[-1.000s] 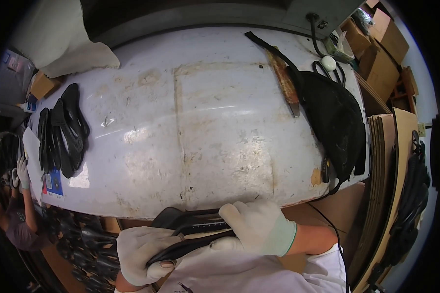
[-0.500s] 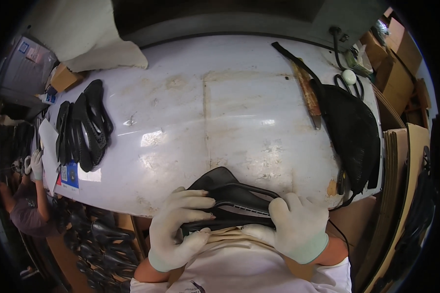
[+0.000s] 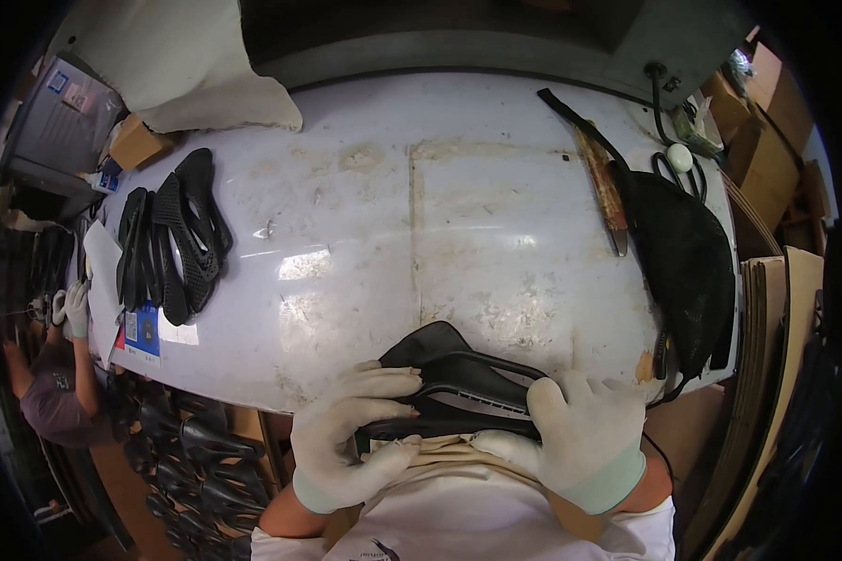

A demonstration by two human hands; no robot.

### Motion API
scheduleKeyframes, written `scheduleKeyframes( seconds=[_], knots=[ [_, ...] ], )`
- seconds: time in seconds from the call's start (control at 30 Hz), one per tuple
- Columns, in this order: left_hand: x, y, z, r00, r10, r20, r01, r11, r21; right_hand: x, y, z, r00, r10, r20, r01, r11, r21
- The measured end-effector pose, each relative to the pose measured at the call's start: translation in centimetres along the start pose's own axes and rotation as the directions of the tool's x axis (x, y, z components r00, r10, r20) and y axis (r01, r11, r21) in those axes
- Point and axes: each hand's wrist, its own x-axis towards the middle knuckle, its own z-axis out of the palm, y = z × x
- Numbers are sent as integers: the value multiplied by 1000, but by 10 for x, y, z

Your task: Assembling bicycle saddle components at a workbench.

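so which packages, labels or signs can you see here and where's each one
Small brown cardboard box: far left of the white worktable, beside the pale cloth.
Blue and white printed card: near-left table edge, under the row of black moulded pieces; rectangular.
Grey board with small blue stickers: far left, off the table.
Stacked brown cardboard boxes: far right.
Flat brown cardboard sheets: right edge, standing on end.
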Motion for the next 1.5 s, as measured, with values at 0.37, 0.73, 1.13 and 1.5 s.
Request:
scheduleKeyframes(
  seconds=[0.37,0.73,1.13,1.5],
  knots=[
    [1,-4,10,992,27,-119,-11,992,126,9,-2,-3,1000,13,-19,-13,1000,17],
    [8,11,8,990,-135,-42,141,973,183,14,-4,-9,1000,27,-1,-27,999,23],
    [24,8,9,993,-111,-45,119,961,249,23,5,-12,999,-38,30,35,994,101],
    [39,-20,-12,982,11,186,42,960,-276,24,10,-7,999,-18,50,11,991,133]
  ],
)
